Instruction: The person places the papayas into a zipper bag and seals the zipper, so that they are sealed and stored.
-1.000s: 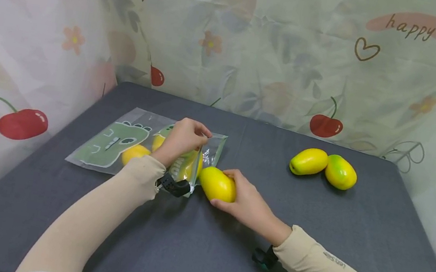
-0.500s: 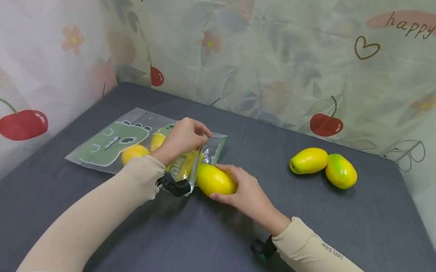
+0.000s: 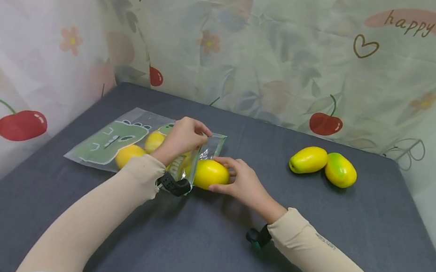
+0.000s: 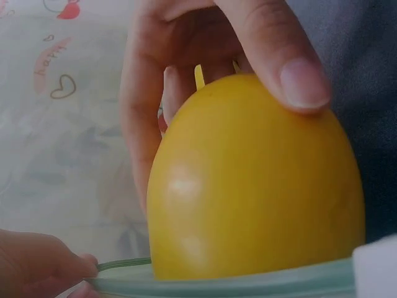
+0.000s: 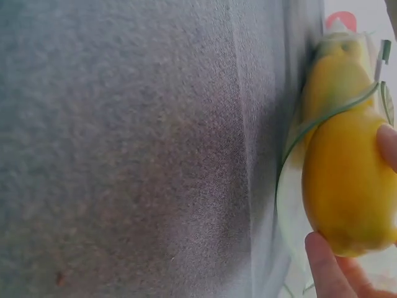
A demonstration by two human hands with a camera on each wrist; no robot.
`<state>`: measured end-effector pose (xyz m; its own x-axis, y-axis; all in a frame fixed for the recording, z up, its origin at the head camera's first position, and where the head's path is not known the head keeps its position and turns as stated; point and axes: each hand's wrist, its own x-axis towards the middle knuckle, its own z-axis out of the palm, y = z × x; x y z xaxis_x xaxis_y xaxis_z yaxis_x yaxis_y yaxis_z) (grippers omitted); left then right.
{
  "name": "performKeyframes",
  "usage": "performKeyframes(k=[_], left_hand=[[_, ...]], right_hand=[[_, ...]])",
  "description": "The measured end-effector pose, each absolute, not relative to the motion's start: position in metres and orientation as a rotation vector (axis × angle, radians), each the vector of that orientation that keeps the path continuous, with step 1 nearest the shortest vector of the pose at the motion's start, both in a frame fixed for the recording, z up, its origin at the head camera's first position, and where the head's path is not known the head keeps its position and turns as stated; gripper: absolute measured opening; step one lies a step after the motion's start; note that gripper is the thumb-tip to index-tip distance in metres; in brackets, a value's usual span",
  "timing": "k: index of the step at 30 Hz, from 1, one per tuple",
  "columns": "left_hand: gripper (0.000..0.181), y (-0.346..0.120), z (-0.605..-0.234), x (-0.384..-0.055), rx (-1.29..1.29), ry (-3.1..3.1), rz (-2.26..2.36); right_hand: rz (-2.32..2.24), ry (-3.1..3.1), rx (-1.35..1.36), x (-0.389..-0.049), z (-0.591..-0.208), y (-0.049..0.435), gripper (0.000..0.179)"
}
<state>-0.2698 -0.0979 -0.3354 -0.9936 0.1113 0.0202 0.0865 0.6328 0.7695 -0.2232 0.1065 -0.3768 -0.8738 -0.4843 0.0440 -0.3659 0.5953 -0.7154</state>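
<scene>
A clear zip bag (image 3: 85, 149) with a green cartoon print lies flat at the left of the table, several yellow mangoes (image 3: 129, 155) inside it. My left hand (image 3: 184, 138) pinches the upper rim at its open right end. My right hand (image 3: 247, 186) grips another mango (image 3: 211, 175) by its right end, fingers over the top and thumb at the near side. That mango's left end sits inside the mouth. In the left wrist view, the green-edged rim (image 4: 248, 283) crosses in front of the mango. The right wrist view shows it up against a mango inside (image 5: 338, 81).
Two loose mangoes, one yellow (image 3: 308, 160) and one with a green patch (image 3: 341, 171), rest side by side at the back right of the dark grey table (image 3: 199, 256). A printed curtain (image 3: 256, 56) hangs behind the table and along its sides.
My right hand has pushed the mango leftward into the bag's mouth. Mangoes inside have shifted slightly left. My left hand has kept its place on the rim.
</scene>
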Motion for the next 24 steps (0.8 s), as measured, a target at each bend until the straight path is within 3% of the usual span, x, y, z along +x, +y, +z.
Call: performKeyframes(k=[24], left_hand=[[0.021, -0.096, -0.332, -0.269, 0.190, 2.834, 1.306]], right_hand=[[-1.336, 2.510, -0.630, -0.237, -0.386, 0.095, 0.054]])
